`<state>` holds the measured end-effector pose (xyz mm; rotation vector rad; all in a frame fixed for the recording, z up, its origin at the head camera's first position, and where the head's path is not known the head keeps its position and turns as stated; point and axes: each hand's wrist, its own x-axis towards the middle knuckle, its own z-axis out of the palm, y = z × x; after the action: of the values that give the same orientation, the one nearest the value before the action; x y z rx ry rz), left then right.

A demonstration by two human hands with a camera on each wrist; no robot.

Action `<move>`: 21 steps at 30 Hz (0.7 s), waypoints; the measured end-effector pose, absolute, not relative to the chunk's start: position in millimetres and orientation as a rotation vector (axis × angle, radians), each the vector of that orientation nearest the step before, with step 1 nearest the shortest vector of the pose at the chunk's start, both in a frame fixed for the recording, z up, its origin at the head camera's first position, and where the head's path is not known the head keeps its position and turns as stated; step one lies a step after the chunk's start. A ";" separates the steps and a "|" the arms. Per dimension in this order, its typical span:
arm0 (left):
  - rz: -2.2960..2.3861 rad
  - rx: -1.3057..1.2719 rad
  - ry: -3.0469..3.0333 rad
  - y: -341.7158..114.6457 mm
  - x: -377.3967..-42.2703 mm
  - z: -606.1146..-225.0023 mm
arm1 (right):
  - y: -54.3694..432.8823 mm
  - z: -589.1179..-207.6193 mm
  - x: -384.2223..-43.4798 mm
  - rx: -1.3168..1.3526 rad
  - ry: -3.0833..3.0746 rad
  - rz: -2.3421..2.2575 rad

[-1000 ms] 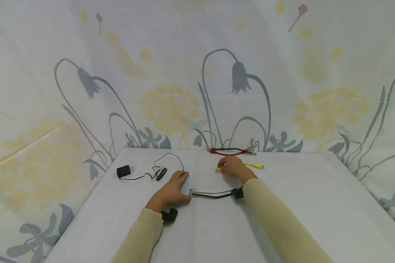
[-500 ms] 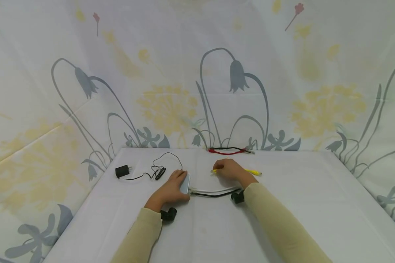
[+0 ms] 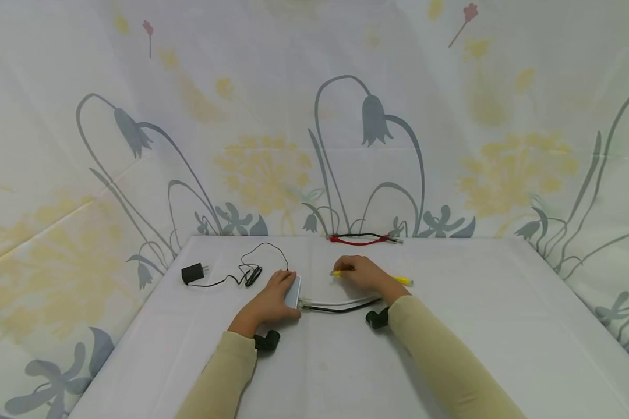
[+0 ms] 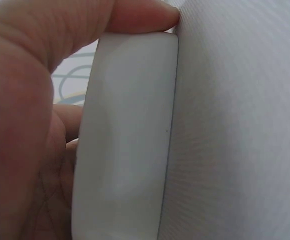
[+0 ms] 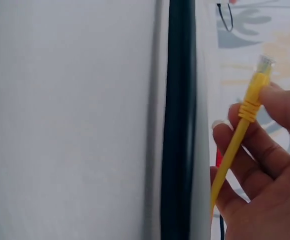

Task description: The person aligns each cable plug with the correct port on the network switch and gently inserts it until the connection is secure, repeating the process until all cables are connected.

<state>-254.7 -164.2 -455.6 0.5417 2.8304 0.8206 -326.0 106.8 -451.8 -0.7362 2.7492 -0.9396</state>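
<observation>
My left hand (image 3: 269,302) holds a white network switch (image 4: 127,130) flat on the table, thumb and fingers at opposite edges. A white Ethernet cable (image 3: 335,303) and a black one (image 3: 340,311) run from its right side towards my right wrist. Above and beyond these cables, my right hand (image 3: 364,274) pinches a yellow Ethernet cable (image 5: 229,155) between thumb and fingers just behind its clear plug (image 5: 265,63). That plug points left in the head view and sticks out past the fingertips. The cable's other end lies to the right of the hand.
A black power adapter (image 3: 193,273) lies at the left; its thin cord (image 3: 251,276) loops to the back of the switch. Red and black cables (image 3: 364,239) lie along the table's back edge, against the flower-patterned backdrop (image 3: 272,116).
My right hand has shifted slightly left with the yellow cable, and its plug now shows farther left. The left hand stays on the network switch. The head view has drifted a little.
</observation>
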 end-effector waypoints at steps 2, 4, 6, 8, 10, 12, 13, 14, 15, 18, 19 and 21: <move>0.817 0.550 2.831 -164.8 -254.9 -455.9 | 105.8 -451.9 -325.4 -0.717 2.732 -0.980; 0.810 0.554 2.831 -165.1 -255.2 -456.2 | 104.4 -451.8 -324.4 -0.688 2.712 -1.024; 0.804 0.561 2.837 -165.3 -255.6 -456.7 | 103.3 -452.2 -323.7 -0.663 2.691 -1.066; 0.798 0.556 2.840 -165.3 -256.0 -457.4 | 102.1 -452.3 -322.6 -0.655 2.670 -1.103; 0.804 0.551 2.841 -165.3 -256.3 -458.3 | 101.0 -452.7 -321.7 -0.655 2.650 -1.137; 0.803 0.543 2.840 -165.3 -256.5 -458.7 | 100.3 -453.3 -321.1 -0.664 2.629 -1.164; 0.806 0.543 2.842 -165.3 -256.8 -459.3 | 100.0 -453.4 -320.7 -0.662 2.617 -1.174; 0.803 0.545 2.842 -165.2 -256.9 -459.1 | 99.6 -453.6 -320.4 -0.656 2.604 -1.185; 0.808 0.548 2.843 -165.1 -256.8 -458.8 | 99.4 -453.4 -319.9 -0.648 2.596 -1.188; 0.813 0.546 2.837 -165.0 -256.5 -457.3 | 98.8 -452.3 -318.4 -0.626 2.571 -1.194; 0.817 0.545 2.836 -165.0 -256.3 -456.8 | 98.6 -451.7 -317.7 -0.628 2.571 -1.192; 0.819 0.539 2.833 -164.9 -256.1 -456.0 | 98.5 -451.1 -317.2 -0.640 2.573 -1.185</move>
<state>-256.1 -164.9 -456.0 0.5390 2.8325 0.8190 -317.2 98.5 -451.1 -0.6397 2.5733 -1.1847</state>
